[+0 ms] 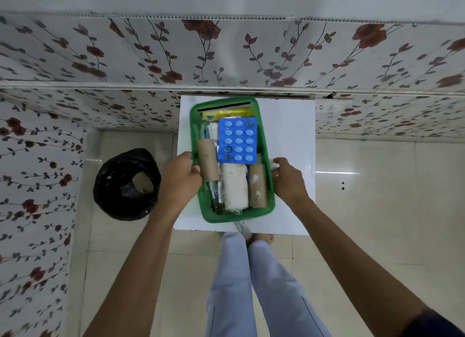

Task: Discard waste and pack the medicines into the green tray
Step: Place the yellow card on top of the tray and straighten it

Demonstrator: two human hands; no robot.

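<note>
Left hand (pixel 180 179) is clenching its grip on the green tray (pixel 261 135)'s left rim; right hand (pixel 286 178), fingers loose, is touching the right rim. No writing is legible on the blue blister pack (pixel 237 140) inside.

A: What is the person wearing?
B: Both forearms are bare. The left hand (pixel 180 179) and right hand (pixel 289 179) wear no gloves, rings or watch. A dark sleeve edge (pixel 435 323) shows near right.
A: And below?
B: Pale lilac-grey trousers (pixel 251 286), bare toes (pixel 261 238).
</note>
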